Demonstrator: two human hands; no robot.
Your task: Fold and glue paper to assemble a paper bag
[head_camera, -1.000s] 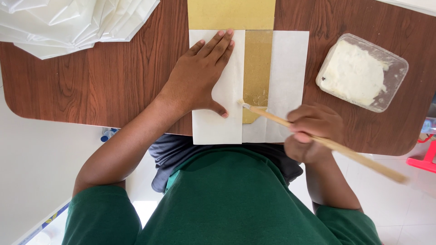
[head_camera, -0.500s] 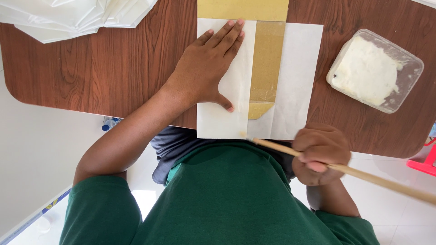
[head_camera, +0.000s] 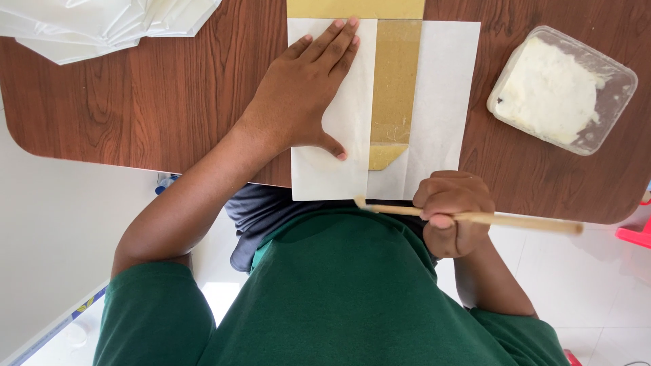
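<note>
- At the table's far left corner, a heap of folded white sheets (head_camera: 102,27) lay well apart from the work.
- The left hand (head_camera: 305,95) stayed spread flat on the white paper (head_camera: 332,169), which overhung the table's (head_camera: 135,102) near edge.
- The right hand (head_camera: 451,210), fist closed round the wooden stick (head_camera: 515,220), had drawn back off the edge.
- The paste tub (head_camera: 563,88) stood right, bare wood around it.

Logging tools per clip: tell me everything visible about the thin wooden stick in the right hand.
The thin wooden stick is pale tan, straight and slender, and lies nearly level, its long end pointing right past the brown wooden table. The right hand grips it near the middle in a closed fist. Its left tip sits just below the near edge of the white folded paper sheet; whether they touch is unclear.
</note>
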